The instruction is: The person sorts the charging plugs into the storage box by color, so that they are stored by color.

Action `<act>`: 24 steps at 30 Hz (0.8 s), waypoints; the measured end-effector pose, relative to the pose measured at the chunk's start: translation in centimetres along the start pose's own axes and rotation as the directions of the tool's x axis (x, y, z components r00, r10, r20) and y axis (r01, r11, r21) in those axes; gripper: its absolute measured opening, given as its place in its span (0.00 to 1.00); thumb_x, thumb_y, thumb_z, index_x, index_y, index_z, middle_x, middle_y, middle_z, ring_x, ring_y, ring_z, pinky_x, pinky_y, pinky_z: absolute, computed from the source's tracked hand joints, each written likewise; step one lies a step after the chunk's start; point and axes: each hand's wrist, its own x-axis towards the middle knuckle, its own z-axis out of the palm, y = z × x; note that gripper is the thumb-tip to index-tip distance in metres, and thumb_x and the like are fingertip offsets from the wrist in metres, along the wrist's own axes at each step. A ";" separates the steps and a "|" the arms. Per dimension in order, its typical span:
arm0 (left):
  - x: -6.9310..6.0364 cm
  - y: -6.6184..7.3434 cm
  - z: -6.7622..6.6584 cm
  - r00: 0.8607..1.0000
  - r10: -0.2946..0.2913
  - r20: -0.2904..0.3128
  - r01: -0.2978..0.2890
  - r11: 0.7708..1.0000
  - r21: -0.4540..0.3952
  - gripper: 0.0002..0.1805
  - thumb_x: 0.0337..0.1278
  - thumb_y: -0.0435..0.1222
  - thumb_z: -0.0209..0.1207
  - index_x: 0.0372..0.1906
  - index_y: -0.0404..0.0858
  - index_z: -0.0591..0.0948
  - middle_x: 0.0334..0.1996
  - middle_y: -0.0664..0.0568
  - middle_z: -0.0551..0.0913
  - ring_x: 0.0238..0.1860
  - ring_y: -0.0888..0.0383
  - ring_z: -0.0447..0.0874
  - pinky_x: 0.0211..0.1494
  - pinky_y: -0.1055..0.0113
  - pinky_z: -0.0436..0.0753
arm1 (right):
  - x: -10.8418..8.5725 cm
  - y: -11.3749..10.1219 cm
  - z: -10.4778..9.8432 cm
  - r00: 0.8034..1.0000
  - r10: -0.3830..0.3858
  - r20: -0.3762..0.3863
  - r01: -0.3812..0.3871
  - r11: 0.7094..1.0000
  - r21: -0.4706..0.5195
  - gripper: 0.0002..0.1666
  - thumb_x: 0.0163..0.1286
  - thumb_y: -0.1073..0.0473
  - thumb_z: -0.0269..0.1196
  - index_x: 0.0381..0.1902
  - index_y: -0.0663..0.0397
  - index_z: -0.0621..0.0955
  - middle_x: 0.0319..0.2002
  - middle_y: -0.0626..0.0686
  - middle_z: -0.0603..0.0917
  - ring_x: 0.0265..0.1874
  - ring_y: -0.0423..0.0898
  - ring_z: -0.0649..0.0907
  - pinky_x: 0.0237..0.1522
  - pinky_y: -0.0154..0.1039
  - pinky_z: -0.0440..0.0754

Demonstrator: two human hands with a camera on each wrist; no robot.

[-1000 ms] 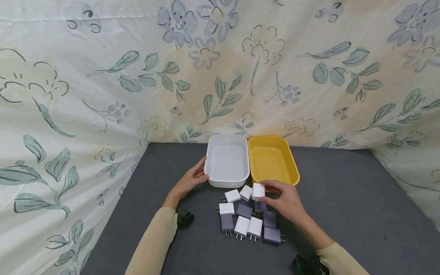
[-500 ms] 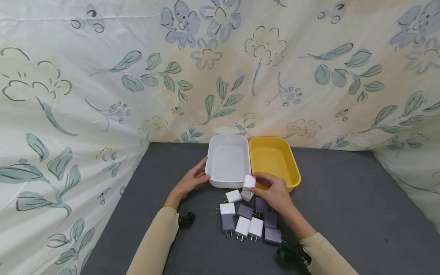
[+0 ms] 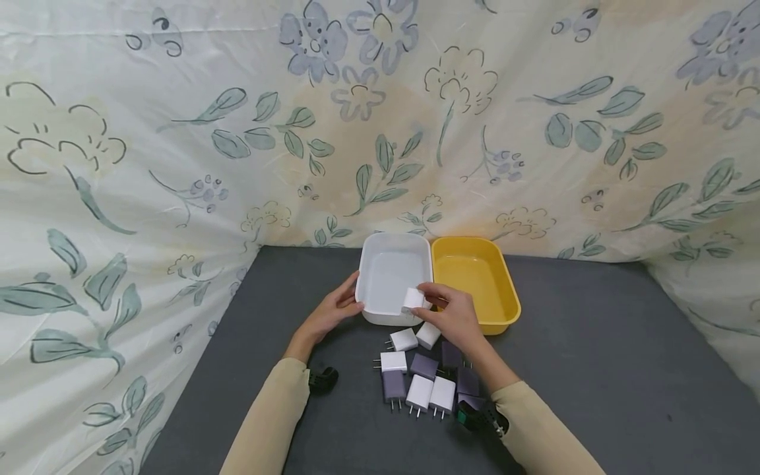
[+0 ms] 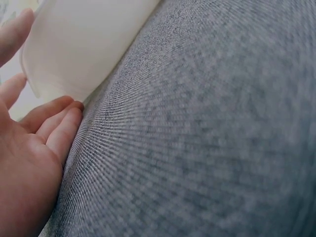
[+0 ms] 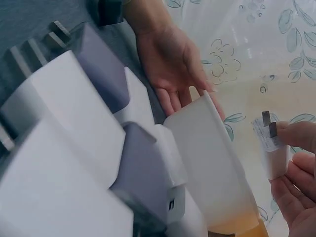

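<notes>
In the head view my right hand point(image 3: 456, 316) pinches a white charger point(image 3: 412, 300) over the near right part of the white tray point(image 3: 388, 318). The right wrist view shows that charger point(image 5: 273, 153) between thumb and fingers of my right hand point(image 5: 298, 173), its two prongs bare. My left hand point(image 3: 328, 316) rests relaxed against the tray's left side. Up close in the left wrist view, the fingers of my left hand point(image 4: 37, 143) touch the tray's wall point(image 4: 84, 44). Below the tray lie several white chargers point(image 3: 442, 394) and several purple ones point(image 3: 393, 385).
A yellow tray point(image 3: 513, 310) stands directly right of the white one. The dark grey tabletop point(image 3: 594, 356) extends to both sides. Behind it hangs a floral cloth point(image 3: 380, 132). A dark band point(image 3: 323, 380) is at my left wrist, another point(image 3: 482, 418) at my right.
My right hand has moved left and away from me with the white charger, from beside the pile and the yellow tray to over the white tray. My left hand stays at the tray.
</notes>
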 end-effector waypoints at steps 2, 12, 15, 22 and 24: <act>0.0 0.0 0.0 1.000 -0.003 -0.001 0.003 1.000 -0.002 0.43 0.65 0.39 0.61 0.78 0.54 0.50 0.74 0.41 0.62 0.73 0.45 0.64 0.71 0.52 0.69 | 0.3 -0.1 0.3 1.000 0.013 -0.002 -0.013 1.000 -0.004 0.27 0.53 0.58 0.76 0.52 0.54 0.83 0.51 0.57 0.85 0.51 0.53 0.85 0.51 0.42 0.83; 0.0 0.1 0.0 1.000 -0.009 0.000 0.009 1.000 -0.006 0.43 0.65 0.40 0.61 0.78 0.56 0.50 0.74 0.43 0.62 0.73 0.47 0.64 0.72 0.51 0.67 | 1.3 -0.1 1.8 0.999 -0.034 -0.016 0.034 0.999 -0.042 0.27 0.50 0.63 0.77 0.50 0.59 0.84 0.50 0.58 0.85 0.51 0.53 0.85 0.52 0.41 0.83; 0.0 0.1 0.0 1.000 -0.008 -0.002 0.008 1.000 -0.013 0.43 0.65 0.39 0.60 0.78 0.56 0.51 0.74 0.44 0.62 0.73 0.47 0.64 0.72 0.50 0.67 | 1.5 -0.1 2.2 0.999 -0.038 -0.021 0.037 0.998 -0.059 0.27 0.50 0.62 0.77 0.50 0.58 0.84 0.50 0.58 0.86 0.50 0.53 0.86 0.51 0.43 0.84; 0.1 -0.2 0.0 1.000 -0.017 -0.004 0.017 0.999 -0.038 0.43 0.65 0.38 0.60 0.77 0.58 0.51 0.74 0.46 0.63 0.73 0.49 0.64 0.73 0.49 0.65 | 1.8 -0.6 2.9 0.999 -0.046 -0.021 0.044 0.994 -0.103 0.27 0.51 0.61 0.76 0.51 0.59 0.83 0.49 0.59 0.86 0.50 0.55 0.86 0.50 0.45 0.84; 0.2 -0.2 0.0 1.000 -0.016 -0.005 0.016 0.999 -0.037 0.43 0.65 0.39 0.61 0.77 0.58 0.52 0.74 0.46 0.63 0.73 0.49 0.64 0.73 0.49 0.65 | 1.9 -0.7 3.1 0.999 -0.048 -0.022 0.045 0.993 -0.112 0.27 0.51 0.62 0.77 0.51 0.59 0.84 0.49 0.58 0.86 0.49 0.55 0.86 0.50 0.45 0.84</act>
